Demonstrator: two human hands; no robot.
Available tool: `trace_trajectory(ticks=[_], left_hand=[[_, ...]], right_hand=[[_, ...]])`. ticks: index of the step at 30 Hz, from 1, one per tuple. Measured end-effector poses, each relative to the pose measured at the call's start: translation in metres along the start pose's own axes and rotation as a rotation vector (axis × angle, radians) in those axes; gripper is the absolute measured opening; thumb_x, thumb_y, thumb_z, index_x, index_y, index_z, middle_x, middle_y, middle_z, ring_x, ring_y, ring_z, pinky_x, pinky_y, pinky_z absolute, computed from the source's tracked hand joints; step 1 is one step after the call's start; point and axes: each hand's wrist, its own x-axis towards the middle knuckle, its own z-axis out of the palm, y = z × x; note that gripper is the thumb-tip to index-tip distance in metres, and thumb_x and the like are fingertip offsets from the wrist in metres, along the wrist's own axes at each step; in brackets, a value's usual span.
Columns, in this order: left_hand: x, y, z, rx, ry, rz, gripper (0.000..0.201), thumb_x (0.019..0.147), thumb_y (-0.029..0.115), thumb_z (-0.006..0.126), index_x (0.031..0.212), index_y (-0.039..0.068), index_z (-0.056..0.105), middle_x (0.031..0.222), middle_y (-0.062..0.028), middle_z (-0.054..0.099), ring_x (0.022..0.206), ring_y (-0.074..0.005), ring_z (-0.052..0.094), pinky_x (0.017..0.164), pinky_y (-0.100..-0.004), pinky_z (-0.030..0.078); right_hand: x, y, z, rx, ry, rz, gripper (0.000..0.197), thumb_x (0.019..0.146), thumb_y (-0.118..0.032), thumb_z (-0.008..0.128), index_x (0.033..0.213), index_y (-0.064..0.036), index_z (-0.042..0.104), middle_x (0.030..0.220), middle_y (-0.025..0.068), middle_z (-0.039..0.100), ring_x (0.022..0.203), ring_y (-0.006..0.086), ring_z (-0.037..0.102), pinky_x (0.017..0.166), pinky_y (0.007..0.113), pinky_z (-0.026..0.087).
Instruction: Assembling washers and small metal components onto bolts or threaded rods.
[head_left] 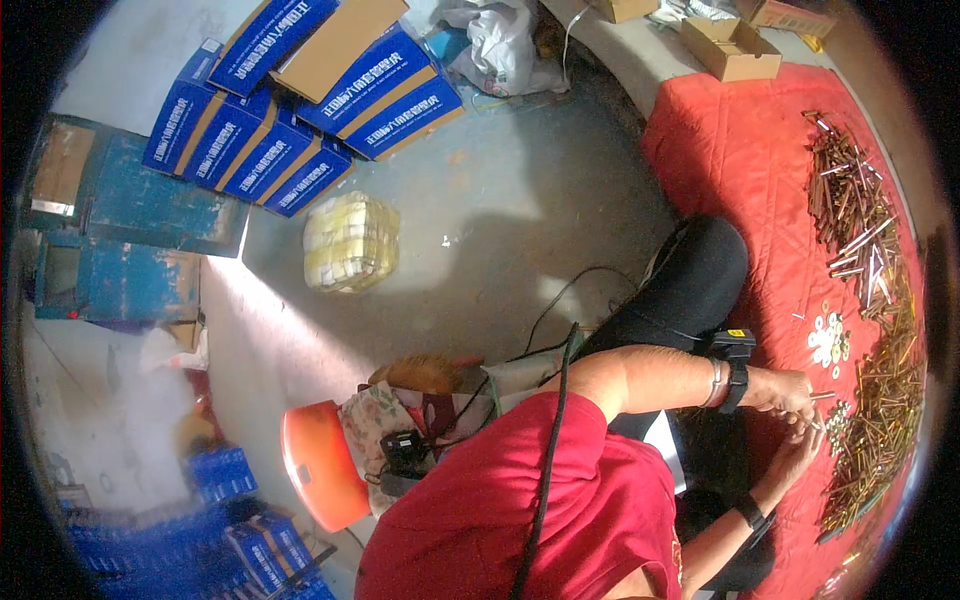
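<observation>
My left hand (785,393) and my right hand (797,457) meet at the near edge of the red cloth, fingers closed and almost touching. A short thin metal rod (822,396) sticks out of the left fingertips. What the right fingers pinch is too small to make out. Just beyond the fingertips lies a small heap of nuts (838,428). Pale round washers (826,340) are scattered beside it. Farther out spreads a long pile of brassy metal rods (875,440), with a pile of reddish metal tubes (850,195) continuing from it.
Red cloth (720,150) covers the work surface, with an open cardboard box (730,50) at its far end. Blue cartons (270,150) and a taped yellowish bundle (350,243) stand on the floor. An orange chair (322,468) is behind me; a black cable (545,310) trails nearby.
</observation>
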Motion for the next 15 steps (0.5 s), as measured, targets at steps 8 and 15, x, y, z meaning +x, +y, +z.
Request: trace_trajectory(ticks=[8,15], left_hand=[[0.002,-0.007,0.002,0.004,0.027,0.019,0.014,0.075,0.015,0.063,0.070,0.002,0.067,0.057,-0.0052,0.059,0.040,-0.0115,0.045,0.036,-0.0264,0.031],[-0.001,-0.003,0.001,0.029,0.040,0.000,0.013,0.073,0.019,0.068,0.073,0.005,0.069,0.060,-0.0041,0.060,0.047,-0.0124,0.050,0.042,-0.0274,0.035]], right_hand=[[-0.005,-0.007,0.006,0.134,-0.019,0.099,0.036,0.094,-0.020,0.046,0.121,0.0032,0.044,0.107,0.0122,0.053,0.096,0.0175,0.056,0.082,0.027,0.046],[-0.003,-0.002,0.001,-0.023,-0.012,0.007,0.037,0.094,-0.020,0.045,0.122,0.0036,0.044,0.113,0.0106,0.050,0.099,0.0179,0.053,0.083,0.029,0.046]])
